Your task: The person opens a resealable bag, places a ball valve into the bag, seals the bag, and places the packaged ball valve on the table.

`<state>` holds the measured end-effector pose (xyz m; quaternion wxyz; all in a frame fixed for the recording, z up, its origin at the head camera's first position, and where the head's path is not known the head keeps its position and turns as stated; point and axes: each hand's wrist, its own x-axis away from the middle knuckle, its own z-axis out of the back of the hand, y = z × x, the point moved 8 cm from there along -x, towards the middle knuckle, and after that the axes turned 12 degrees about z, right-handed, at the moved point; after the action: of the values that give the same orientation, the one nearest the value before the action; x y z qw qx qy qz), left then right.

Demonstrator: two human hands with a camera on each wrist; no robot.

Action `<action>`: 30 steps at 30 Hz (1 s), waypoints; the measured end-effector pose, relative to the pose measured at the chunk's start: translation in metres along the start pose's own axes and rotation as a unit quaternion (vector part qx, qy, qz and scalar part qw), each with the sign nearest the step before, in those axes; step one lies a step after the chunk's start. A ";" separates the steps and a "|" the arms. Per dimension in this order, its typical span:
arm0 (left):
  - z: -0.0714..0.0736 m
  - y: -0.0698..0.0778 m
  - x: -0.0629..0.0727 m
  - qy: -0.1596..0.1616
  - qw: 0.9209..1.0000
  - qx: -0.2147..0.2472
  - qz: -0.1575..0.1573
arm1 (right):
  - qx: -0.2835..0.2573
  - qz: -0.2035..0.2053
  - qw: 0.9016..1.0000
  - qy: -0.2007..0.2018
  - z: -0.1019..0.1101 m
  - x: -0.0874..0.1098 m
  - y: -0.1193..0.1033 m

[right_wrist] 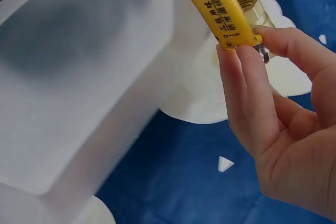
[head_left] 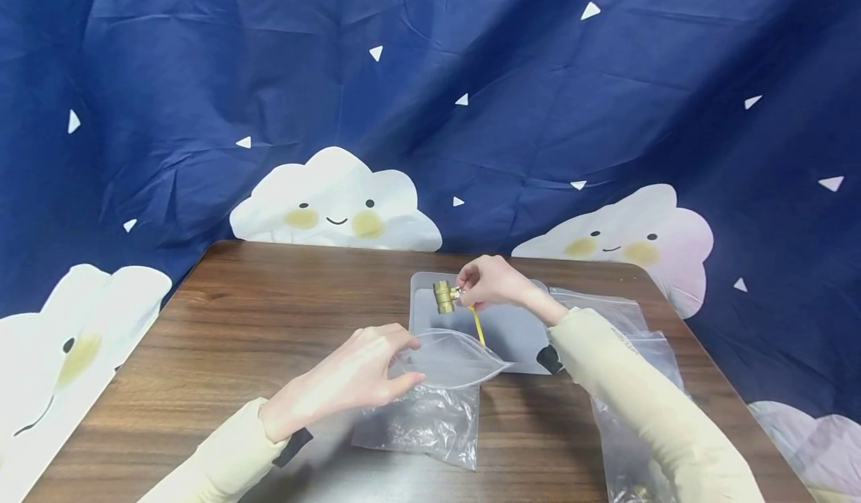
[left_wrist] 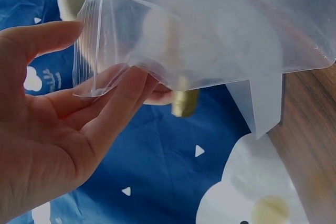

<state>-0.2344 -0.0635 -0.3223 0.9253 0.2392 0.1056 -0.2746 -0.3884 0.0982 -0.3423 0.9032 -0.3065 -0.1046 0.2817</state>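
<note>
My right hand (head_left: 496, 280) pinches a brass ball valve (head_left: 444, 297) by the base of its yellow lever handle (right_wrist: 216, 10). The handle carries black printed lettering and points down toward the bag's mouth in the head view. With my left hand (head_left: 353, 367) I hold a clear zip bag (head_left: 440, 421) at the left end of its mouth, thumb on one side and fingers on the other. The mouth gapes wide between them, while the bag's lower part hangs crinkled over the table. In the left wrist view the brass body shows just past the bag's edge, partly behind the plastic.
A grey tray (head_left: 422, 301) lies behind the bag, beneath my right hand. More clear bags (head_left: 622, 443) lie along the right side of the brown wooden table (head_left: 269, 301), one with a small brass-coloured piece inside. A blue curtain (head_left: 417, 10) with clouds hangs behind.
</note>
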 end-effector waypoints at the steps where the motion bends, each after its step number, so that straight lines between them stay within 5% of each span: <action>1: 0.000 0.000 0.000 0.000 1.000 0.002 0.000 | 0.003 0.004 1.000 0.003 0.004 0.002 -0.003; 18: -0.001 -0.009 -0.007 -0.004 1.000 0.016 0.005 | 0.026 0.105 0.990 0.093 0.056 0.040 -0.073; 30: 0.001 -0.009 -0.011 -0.023 0.998 0.051 0.015 | 0.027 0.190 0.975 0.109 0.050 0.065 -0.112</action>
<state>-0.2480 -0.0657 -0.3214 0.9181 0.2811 0.0662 -0.2716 -0.3031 0.0869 -0.2330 0.8472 -0.3251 0.0627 0.4155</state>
